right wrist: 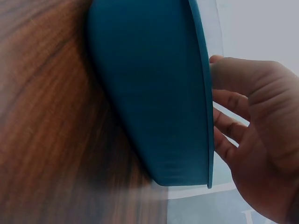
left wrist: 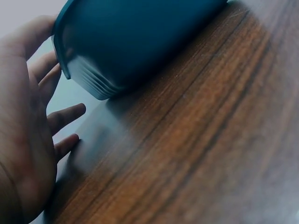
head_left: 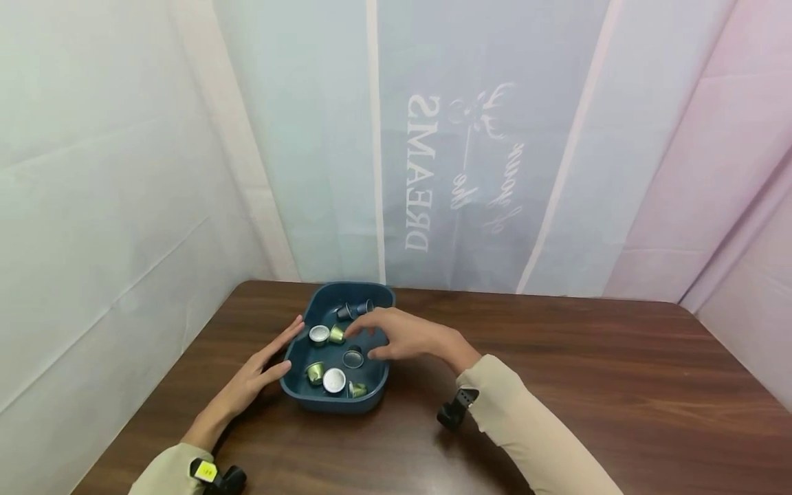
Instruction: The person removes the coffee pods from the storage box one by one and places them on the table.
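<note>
A dark blue plastic bin (head_left: 334,404) holds several coffee capsules. Two dark capsules lie at its far end, a blue one (head_left: 364,307) among them. Near the middle, a green capsule (head_left: 337,335) sits beside a silver-lidded one (head_left: 319,335). A dark-rimmed capsule (head_left: 353,357) lies below the right hand (head_left: 402,335), which reaches over the bin's right rim with its fingers bent loosely and nothing visible between them; the rim hides its fingertips in the right wrist view. With fingers spread, the left hand (head_left: 254,378) rests against the bin's left rim.
The bin stands on a dark brown wooden table (head_left: 557,385). Behind the table hangs a pale printed curtain (head_left: 470,227), and a white cloth (head_left: 111,227) hangs along the left. Each wrist wears a black camera, such as the one on the right (head_left: 454,410).
</note>
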The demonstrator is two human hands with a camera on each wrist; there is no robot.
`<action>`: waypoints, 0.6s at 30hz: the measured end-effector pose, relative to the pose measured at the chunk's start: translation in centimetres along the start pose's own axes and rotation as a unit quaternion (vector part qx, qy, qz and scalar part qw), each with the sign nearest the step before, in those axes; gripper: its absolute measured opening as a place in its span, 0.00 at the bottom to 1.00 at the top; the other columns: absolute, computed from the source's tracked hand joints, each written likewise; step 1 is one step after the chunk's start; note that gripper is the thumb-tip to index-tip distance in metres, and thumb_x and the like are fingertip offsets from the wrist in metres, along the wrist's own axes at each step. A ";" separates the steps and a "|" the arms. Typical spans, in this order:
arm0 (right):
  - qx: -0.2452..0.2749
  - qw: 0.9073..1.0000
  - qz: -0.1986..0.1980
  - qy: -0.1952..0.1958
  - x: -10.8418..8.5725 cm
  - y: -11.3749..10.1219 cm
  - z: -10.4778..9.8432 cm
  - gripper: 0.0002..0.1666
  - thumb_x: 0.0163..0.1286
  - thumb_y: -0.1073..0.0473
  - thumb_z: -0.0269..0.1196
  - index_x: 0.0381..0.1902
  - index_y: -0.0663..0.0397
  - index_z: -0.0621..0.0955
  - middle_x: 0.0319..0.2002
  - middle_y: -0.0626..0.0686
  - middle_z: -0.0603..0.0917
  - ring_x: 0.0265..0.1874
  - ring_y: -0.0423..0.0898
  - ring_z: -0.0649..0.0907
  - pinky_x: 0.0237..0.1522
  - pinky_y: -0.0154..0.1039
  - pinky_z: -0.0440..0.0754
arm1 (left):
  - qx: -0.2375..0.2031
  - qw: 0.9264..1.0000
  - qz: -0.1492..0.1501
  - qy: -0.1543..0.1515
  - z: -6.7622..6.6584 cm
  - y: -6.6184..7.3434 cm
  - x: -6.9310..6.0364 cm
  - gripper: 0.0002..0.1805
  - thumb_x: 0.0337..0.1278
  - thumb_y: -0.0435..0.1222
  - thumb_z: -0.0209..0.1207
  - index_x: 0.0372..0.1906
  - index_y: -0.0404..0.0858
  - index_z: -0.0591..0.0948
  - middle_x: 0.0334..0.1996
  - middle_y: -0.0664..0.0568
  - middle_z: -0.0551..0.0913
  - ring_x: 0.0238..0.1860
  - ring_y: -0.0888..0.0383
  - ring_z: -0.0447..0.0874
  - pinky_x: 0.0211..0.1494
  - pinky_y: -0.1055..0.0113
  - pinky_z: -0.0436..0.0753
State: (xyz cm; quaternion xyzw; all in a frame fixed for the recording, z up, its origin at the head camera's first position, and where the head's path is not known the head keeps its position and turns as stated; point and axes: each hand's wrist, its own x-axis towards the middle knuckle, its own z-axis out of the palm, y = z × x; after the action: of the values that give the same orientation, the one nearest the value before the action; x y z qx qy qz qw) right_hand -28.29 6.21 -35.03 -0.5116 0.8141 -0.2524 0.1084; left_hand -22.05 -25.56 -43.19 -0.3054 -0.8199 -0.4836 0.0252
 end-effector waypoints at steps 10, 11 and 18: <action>0.028 0.999 -0.016 -0.031 1.5 1.1 -0.3 0.31 0.58 0.63 0.70 0.59 0.42 0.77 0.53 0.45 0.80 0.38 0.41 0.79 0.37 0.31 0.78 | -0.001 1.000 0.003 -0.001 0.0 -0.2 -0.1 0.32 0.67 0.30 0.47 0.75 0.43 0.56 0.76 0.54 0.47 0.74 0.58 0.43 0.61 0.29 0.45; 0.029 0.999 -0.017 -0.034 1.7 1.2 -0.3 0.30 0.58 0.64 0.71 0.59 0.43 0.77 0.53 0.46 0.80 0.37 0.41 0.79 0.36 0.31 0.78 | 0.000 1.000 0.002 -0.001 0.0 -0.1 -0.1 0.32 0.67 0.30 0.47 0.75 0.43 0.56 0.76 0.55 0.47 0.74 0.59 0.43 0.61 0.29 0.45; 0.033 0.997 -0.031 -0.057 2.7 1.4 -0.3 0.31 0.56 0.67 0.71 0.58 0.45 0.78 0.53 0.45 0.80 0.34 0.39 0.80 0.34 0.31 0.78 | -0.006 1.000 0.005 -0.003 -0.1 0.0 -0.1 0.33 0.66 0.29 0.47 0.75 0.41 0.56 0.76 0.53 0.47 0.74 0.57 0.42 0.70 0.64 0.48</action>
State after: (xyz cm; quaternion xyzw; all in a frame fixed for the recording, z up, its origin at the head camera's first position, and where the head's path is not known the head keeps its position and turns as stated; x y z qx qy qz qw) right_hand -30.79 4.40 -35.28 -0.5459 0.7818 -0.2529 0.1639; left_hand -22.04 -25.71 -43.17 -0.3114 -0.8153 -0.4876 0.0233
